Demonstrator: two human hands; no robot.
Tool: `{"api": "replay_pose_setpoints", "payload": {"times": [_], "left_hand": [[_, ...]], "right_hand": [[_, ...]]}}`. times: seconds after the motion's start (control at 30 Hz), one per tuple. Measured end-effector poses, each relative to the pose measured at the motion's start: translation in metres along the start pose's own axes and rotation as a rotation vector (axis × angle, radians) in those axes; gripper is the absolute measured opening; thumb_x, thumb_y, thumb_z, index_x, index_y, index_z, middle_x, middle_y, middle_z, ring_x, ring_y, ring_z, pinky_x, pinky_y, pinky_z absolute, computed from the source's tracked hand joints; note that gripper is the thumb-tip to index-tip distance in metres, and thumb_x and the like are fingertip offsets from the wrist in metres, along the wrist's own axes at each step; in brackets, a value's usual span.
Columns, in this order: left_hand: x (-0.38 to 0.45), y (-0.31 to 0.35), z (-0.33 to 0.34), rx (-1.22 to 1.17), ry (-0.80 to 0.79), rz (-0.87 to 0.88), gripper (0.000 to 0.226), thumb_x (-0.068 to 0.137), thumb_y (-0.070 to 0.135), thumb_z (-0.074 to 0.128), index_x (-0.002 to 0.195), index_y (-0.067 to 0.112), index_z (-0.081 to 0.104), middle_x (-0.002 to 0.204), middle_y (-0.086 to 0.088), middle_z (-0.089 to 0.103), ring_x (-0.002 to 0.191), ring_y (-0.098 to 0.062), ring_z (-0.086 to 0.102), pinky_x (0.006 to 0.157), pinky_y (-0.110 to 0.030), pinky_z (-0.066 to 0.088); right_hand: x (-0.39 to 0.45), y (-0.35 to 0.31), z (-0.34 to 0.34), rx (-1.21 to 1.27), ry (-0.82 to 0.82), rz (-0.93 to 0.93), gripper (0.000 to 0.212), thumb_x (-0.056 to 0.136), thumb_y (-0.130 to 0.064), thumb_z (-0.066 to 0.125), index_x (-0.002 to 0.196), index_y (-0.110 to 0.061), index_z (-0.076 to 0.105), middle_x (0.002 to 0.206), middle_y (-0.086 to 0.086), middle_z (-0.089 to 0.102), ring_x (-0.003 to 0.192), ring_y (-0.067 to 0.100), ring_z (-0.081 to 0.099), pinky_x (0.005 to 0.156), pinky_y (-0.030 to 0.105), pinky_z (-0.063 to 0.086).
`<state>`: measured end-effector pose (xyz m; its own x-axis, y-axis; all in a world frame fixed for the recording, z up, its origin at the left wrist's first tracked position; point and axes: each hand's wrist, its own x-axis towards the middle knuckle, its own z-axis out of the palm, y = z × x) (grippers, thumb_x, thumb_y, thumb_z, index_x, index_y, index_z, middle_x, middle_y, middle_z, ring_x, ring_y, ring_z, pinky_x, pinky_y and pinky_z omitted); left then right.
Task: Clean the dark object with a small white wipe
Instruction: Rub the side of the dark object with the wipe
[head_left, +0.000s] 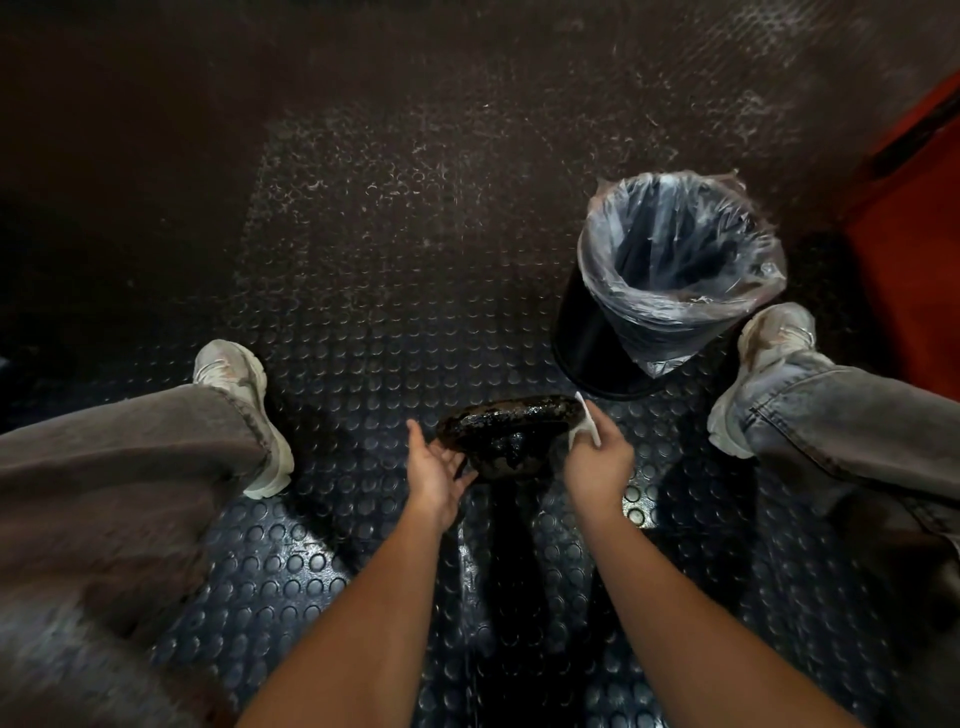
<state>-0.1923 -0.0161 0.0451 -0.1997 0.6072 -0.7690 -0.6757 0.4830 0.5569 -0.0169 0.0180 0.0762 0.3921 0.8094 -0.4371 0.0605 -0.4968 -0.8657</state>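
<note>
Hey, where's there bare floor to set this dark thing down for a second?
Bare studded floor lies ahead between the left shoe and the bin. It is tighter on the right, where the bin sits close to the right shoe and the right hand with the wipe.

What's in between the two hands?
The dark object, in the head view: left hand holds its left side, right hand presses a white wipe at its right.

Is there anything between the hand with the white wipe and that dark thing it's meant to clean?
Nothing visible. The right hand pinches the wipe right at the dark object's right edge, with no gap to see. The left hand supports the object's other side. The bin stands beyond, clear of both.
</note>
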Motion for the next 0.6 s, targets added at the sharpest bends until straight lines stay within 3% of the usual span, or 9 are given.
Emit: {"api": "replay_pose_setpoints", "payload": {"times": [0.13, 0.23, 0.33, 0.43, 0.53, 0.6], "left_hand": [[0.003, -0.003, -0.002, 0.002, -0.002, -0.001, 0.085, 0.096, 0.075, 0.018, 0.139, 0.012, 0.055, 0.133, -0.01, 0.065, 0.135, -0.025, 0.049, 0.117, -0.054, 0.032], [0.006, -0.004, -0.004, 0.006, -0.022, -0.009, 0.089, 0.094, 0.078, 0.019, 0.143, 0.011, 0.053, 0.138, -0.011, 0.062, 0.137, -0.027, 0.048, 0.117, -0.055, 0.031], [0.007, -0.002, -0.007, 0.004, -0.035, -0.015, 0.091, 0.094, 0.078, 0.019, 0.144, 0.009, 0.051, 0.143, -0.015, 0.057, 0.139, -0.028, 0.047, 0.118, -0.055, 0.03], [0.007, -0.003, -0.006, 0.0, -0.033, -0.014, 0.089, 0.095, 0.076, 0.019, 0.146, 0.009, 0.048, 0.146, -0.017, 0.054, 0.143, -0.029, 0.041, 0.119, -0.056, 0.028], [0.007, -0.003, -0.004, -0.006, -0.037, -0.01, 0.086, 0.096, 0.076, 0.018, 0.144, 0.012, 0.05, 0.144, -0.012, 0.056, 0.144, -0.029, 0.038, 0.119, -0.056, 0.027], [0.008, -0.004, -0.005, -0.007, -0.041, -0.014, 0.087, 0.095, 0.077, 0.018, 0.144, 0.013, 0.051, 0.144, -0.012, 0.056, 0.143, -0.028, 0.04, 0.119, -0.056, 0.028]], "right_hand": [[-0.025, 0.014, 0.004, 0.007, 0.108, -0.047, 0.04, 0.099, -0.003, 0.055, 0.134, -0.02, 0.065, 0.109, -0.016, 0.065, 0.098, 0.003, 0.063, 0.085, 0.007, 0.047], [-0.019, 0.018, 0.009, -0.07, 0.038, 0.029, 0.042, 0.099, -0.003, 0.053, 0.139, -0.015, 0.06, 0.116, -0.001, 0.068, 0.107, 0.02, 0.064, 0.094, 0.028, 0.051], [-0.004, 0.011, 0.012, -0.053, -0.04, 0.153, 0.046, 0.097, 0.002, 0.047, 0.139, -0.013, 0.058, 0.098, -0.007, 0.065, 0.098, 0.025, 0.066, 0.085, 0.033, 0.053], [-0.001, -0.002, 0.009, -0.039, 0.01, 0.034, 0.047, 0.097, 0.003, 0.046, 0.135, -0.02, 0.063, 0.116, -0.003, 0.071, 0.108, 0.022, 0.068, 0.091, 0.028, 0.053], [-0.018, -0.006, 0.003, -0.096, 0.055, -0.122, 0.045, 0.102, -0.002, 0.048, 0.139, -0.024, 0.061, 0.126, -0.012, 0.064, 0.11, 0.009, 0.063, 0.089, 0.01, 0.049], [-0.033, 0.0, 0.003, -0.127, 0.065, -0.183, 0.05, 0.101, -0.002, 0.049, 0.144, -0.028, 0.056, 0.135, -0.01, 0.061, 0.115, 0.009, 0.062, 0.093, 0.014, 0.051]]}}
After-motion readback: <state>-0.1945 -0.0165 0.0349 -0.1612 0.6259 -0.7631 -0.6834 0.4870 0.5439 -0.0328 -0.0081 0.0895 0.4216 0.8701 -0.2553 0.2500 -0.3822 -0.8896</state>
